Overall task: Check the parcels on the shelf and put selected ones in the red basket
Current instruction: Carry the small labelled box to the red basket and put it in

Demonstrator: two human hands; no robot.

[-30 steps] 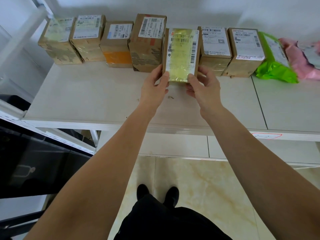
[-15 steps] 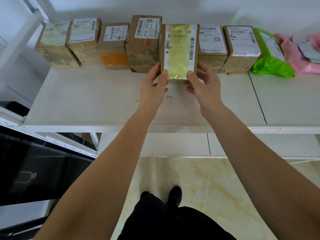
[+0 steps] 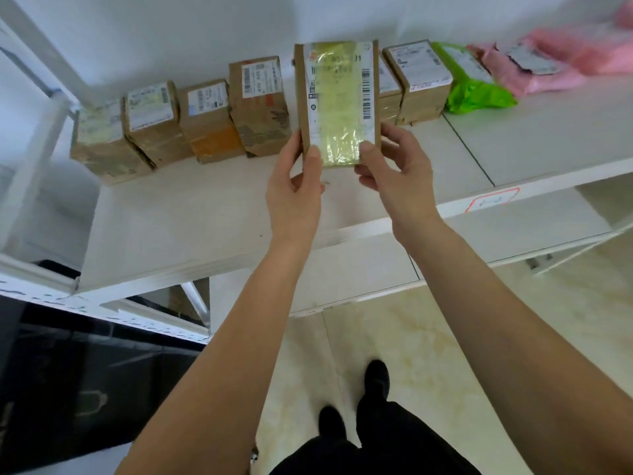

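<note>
Both hands hold one cardboard parcel [image 3: 337, 97] with a white label under yellow tape, lifted clear of the row and tilted toward me. My left hand [image 3: 296, 190] pinches its lower left corner, my right hand [image 3: 399, 173] its lower right corner. Behind it, several brown cardboard parcels [image 3: 258, 104] stand in a row along the back of the white shelf [image 3: 191, 217]. A green bag parcel [image 3: 474, 87] and a pink bag parcel [image 3: 544, 63] lie at the right end. No red basket is in view.
A white upright post [image 3: 30, 166] of the shelf frame stands at the left. Black bins [image 3: 78, 389] sit below left. A red-edged tag [image 3: 493, 200] is stuck on the shelf's front edge. My shoes [image 3: 356, 402] stand on beige floor tiles.
The parcel has come up off the shelf and toward me in both hands. The view has tilted, so the shelf now slants up to the right.
</note>
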